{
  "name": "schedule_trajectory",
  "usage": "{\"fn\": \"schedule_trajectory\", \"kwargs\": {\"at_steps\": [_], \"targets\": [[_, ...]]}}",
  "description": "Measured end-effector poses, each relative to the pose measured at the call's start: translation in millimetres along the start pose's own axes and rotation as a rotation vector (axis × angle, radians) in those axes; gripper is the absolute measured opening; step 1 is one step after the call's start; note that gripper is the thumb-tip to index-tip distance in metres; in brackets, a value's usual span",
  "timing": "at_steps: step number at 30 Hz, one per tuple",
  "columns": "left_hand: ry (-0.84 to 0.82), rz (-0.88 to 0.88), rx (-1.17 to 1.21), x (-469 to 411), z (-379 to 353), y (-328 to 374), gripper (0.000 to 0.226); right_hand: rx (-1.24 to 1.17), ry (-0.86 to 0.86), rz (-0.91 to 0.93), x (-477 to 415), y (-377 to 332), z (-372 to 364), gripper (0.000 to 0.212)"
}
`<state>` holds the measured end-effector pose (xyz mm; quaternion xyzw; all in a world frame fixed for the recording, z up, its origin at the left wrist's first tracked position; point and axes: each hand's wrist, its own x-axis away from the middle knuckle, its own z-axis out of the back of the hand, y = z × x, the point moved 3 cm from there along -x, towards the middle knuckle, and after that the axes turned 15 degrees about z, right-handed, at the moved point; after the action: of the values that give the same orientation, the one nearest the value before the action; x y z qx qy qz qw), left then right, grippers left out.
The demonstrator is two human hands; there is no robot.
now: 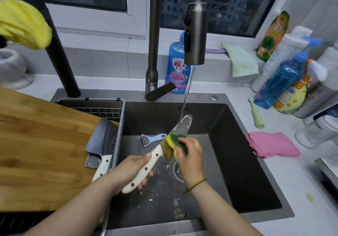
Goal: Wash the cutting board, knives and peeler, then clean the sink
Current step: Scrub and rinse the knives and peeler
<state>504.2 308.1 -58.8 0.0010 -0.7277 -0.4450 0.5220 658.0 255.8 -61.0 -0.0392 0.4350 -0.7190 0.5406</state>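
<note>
Nearest, left grip (135,170) clasps the white-handled knife (155,155) over the sink (237,162). Right grip (190,153), just right of it, pinches a sponge (173,142) folded round the blade under running water. Peeler (151,139) lies beyond the left grip, cutting board (36,144) to its left.

The sponge (175,144), folded over the white-handled knife (144,168), hides the middle of its blade; only the tip shows beyond it. The fingers of the left hand (131,166) are mostly hidden beneath the handle it grips. The peeler (150,139) loses its handle end behind the sponge, and the right hand (190,153) covers part of the drain (178,171). On the cutting board (36,144), cut off by the left edge, a cleaver (104,137) hides most of a second blade (92,160) beneath it, and the left forearm hides the near end of the white handle there. The faucet (194,34) runs off the top edge. The bottles (281,82) at far right are blurred, their labels unreadable.
</note>
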Motion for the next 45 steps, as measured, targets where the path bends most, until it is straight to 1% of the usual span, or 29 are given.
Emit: {"fn": "schedule_trajectory", "kwargs": {"at_steps": [2, 4, 6, 9, 11, 13, 17, 20, 22, 23, 25, 27, 29, 31, 33, 36, 39, 41, 43, 45], "targets": [[-0.006, 0.014, -0.028, 1.9, 1.9, 0.1, 0.031, 0.055, -0.063, 0.091, 3.2, -7.0, -6.6, 0.023], [-0.012, 0.022, -0.064, 3.5, 5.0, -2.2, 0.031, 0.064, -0.099, 0.096, -5.2, -7.3, -5.4, 0.023], [-0.025, 0.022, -0.112, 6.1, 4.2, -4.9, 0.032, 0.038, -0.078, 0.005, -23.0, -1.0, 3.0, 0.021], [-0.031, 0.007, -0.145, 8.9, -5.8, -7.1, 0.031, 0.028, 0.051, -0.194, -49.4, 12.3, 18.9, 0.019], [-0.032, 0.000, -0.110, 7.7, -8.9, -6.8, 0.030, 0.043, 0.032, -0.245, -54.1, 10.7, 21.1, 0.025], [-0.025, 0.005, -0.083, 5.8, -5.6, -5.6, 0.030, 0.013, -0.065, -0.234, -51.2, 5.2, 16.9, 0.033], [-0.006, 0.044, -0.039, 3.5, 6.3, -4.4, 0.031, -0.092, -0.351, -0.171, -42.0, -0.1, 15.2, 0.047], [-0.024, 0.066, -0.002, 2.7, 9.0, -4.6, 0.030, -0.117, -0.540, -0.116, -41.2, 0.4, 22.9, 0.055], [-0.040, 0.069, 0.011, 1.5, 8.3, -4.9, 0.031, -0.116, -0.591, -0.071, -41.6, -0.8, 26.0, 0.055], [-0.048, 0.067, 0.012, 1.1, 7.4, -4.6, 0.031, -0.084, -0.570, -0.040, -43.5, -1.0, 27.4, 0.053], [-0.058, 0.059, 0.004, 1.1, 5.2, -3.2, 0.031, 0.056, -0.482, 0.038, -48.8, -0.5, 30.3, 0.046], [-0.058, 0.055, -0.003, 1.6, 4.2, -2.5, 0.031, 0.172, -0.459, 0.106, -52.5, -1.8, 30.2, 0.043], [-0.050, 0.060, 0.002, 2.3, 5.6, -2.5, 0.030, 0.205, -0.502, 0.141, -52.0, -2.2, 26.2, 0.051], [-0.036, 0.058, 0.009, 2.1, 8.3, -2.2, 0.030, 0.185, -0.521, 0.158, -46.2, -3.4, 20.4, 0.057], [-0.017, 0.055, -0.010, 1.9, 10.8, -2.0, 0.031, 0.171, -0.522, 0.182, -35.0, -7.1, 11.7, 0.052], [0.000, 0.057, -0.070, 3.5, 9.8, -3.9, 0.030, 0.210, -0.493, 0.145, -25.2, -7.0, 4.2, 0.039], [-0.016, 0.061, -0.085, 6.5, 4.1, -5.6, 0.030, 0.175, -0.349, -0.008, -41.7, 6.3, 13.0, 0.028], [-0.029, 0.050, -0.075, 7.5, -0.5, -4.3, 0.029, 0.188, -0.263, -0.083, -52.7, 13.0, 21.7, 0.025], [-0.028, 0.044, -0.057, 7.9, -3.4, -1.8, 0.029, 0.238, -0.227, -0.059, -51.3, 10.5, 22.7, 0.023], [-0.020, 0.038, -0.043, 6.8, -3.4, 0.5, 0.029, 0.249, -0.257, 0.022, -39.0, 2.5, 15.6, 0.020]]}}
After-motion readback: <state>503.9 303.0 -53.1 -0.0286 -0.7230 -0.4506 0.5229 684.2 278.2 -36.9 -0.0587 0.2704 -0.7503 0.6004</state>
